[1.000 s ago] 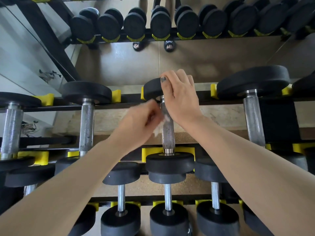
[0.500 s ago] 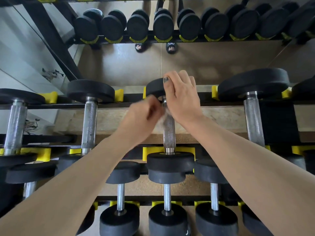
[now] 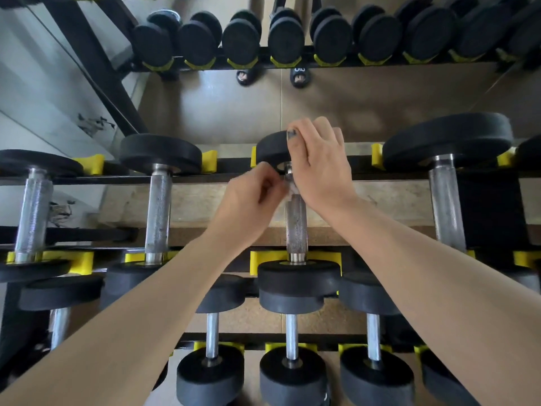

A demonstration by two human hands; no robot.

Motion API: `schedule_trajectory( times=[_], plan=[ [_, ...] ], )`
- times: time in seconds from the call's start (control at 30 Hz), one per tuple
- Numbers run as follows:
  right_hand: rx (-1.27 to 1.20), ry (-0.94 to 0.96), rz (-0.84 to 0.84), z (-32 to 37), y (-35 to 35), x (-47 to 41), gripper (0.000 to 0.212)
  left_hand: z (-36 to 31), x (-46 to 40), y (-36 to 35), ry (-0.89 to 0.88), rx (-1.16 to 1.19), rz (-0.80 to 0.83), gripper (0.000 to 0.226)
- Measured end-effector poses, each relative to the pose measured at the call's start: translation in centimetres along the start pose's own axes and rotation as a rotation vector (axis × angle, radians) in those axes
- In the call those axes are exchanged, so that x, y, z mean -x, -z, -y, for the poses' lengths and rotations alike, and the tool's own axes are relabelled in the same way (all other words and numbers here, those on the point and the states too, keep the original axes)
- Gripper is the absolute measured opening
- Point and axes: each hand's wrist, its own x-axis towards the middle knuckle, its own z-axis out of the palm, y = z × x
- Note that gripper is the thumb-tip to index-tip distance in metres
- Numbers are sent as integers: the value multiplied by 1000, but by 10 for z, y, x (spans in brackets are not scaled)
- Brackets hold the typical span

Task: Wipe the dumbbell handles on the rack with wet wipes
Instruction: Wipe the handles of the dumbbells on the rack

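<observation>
A dumbbell with a knurled steel handle [image 3: 296, 227] lies across the top tier of the rack [image 3: 181, 180], straight ahead. My left hand [image 3: 248, 197] pinches a white wet wipe [image 3: 292, 189] against the far end of that handle. Only a small scrap of the wipe shows between my hands. My right hand [image 3: 317, 162] rests on the dumbbell's far black head [image 3: 270, 149], fingers curled over its top edge, thumb toward the handle.
More dumbbells lie on the same tier to the left [image 3: 158, 212] and right [image 3: 446, 200], in yellow cradles [image 3: 93, 164]. A lower tier holds smaller dumbbells [image 3: 212, 335]. A mirror behind shows the rack [image 3: 292, 39] and feet in sandals [image 3: 298, 74].
My left hand has slid the wipe along the handle from its middle toward the far end. My right hand has stayed on the far head.
</observation>
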Motion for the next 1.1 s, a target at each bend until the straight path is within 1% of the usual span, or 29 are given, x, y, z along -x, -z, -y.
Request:
schedule_trajectory(
  times=[0.03,0.1,0.17,0.23,0.27,0.3,0.33,0.4,0.43,0.47,0.53,0.63,0.67,0.7,0.73,0.83,0.87,0.9,0.93,1.03,1.07,1.1],
  plan=[
    [-4,-1,-2,0,0,0,26,-2,-1,-3,26,31,28,12],
    [-12,-2,-1,-1,0,1,27,-1,9,-6,28,40,200,11],
    [-13,-2,2,-1,0,1,26,-3,25,-4,-18,3,356,11],
    [-5,0,2,-1,0,1,27,-3,31,2,-24,0,422,10],
    [-5,0,2,-1,0,1,28,-1,27,4,-6,-4,421,11],
    [-6,0,3,0,0,1,29,0,20,6,27,-1,379,12],
    [-3,5,3,-1,1,1,31,2,11,5,68,22,279,13],
    [-2,13,-5,-1,1,1,32,5,-4,2,132,112,22,17],
    [0,15,-10,-1,0,1,32,4,-8,-3,152,151,-40,17],
    [1,14,-14,-1,0,1,32,4,-8,-10,176,187,-41,16],
    [-1,3,-23,-3,-1,1,32,4,5,-18,204,238,53,17],
    [-11,-9,-21,-3,-2,1,29,7,32,-8,115,137,283,18],
    [-7,-9,-19,-2,-3,1,29,10,35,-3,90,105,330,17],
    [-2,-7,-22,-1,-3,1,28,14,33,-1,91,101,329,16],
    [1,-7,-27,-1,-3,1,28,15,29,-1,118,120,280,17],
    [12,7,-30,-1,-3,1,28,14,0,-13,275,317,-17,19],
    [17,8,-28,-1,-2,1,28,10,-7,-17,303,360,-49,18],
    [20,7,-28,-1,-1,1,29,7,-10,-21,308,363,-26,18],
    [19,2,-27,-1,-2,1,29,6,-5,-20,294,335,32,19],
    [11,-13,-30,-1,-1,1,30,2,24,-8,182,171,300,20],
    [12,-17,-36,-1,-2,1,29,3,31,-3,158,136,352,20],
    [13,-16,-38,-1,-2,2,29,6,32,-1,148,116,360,19]
  ],
)
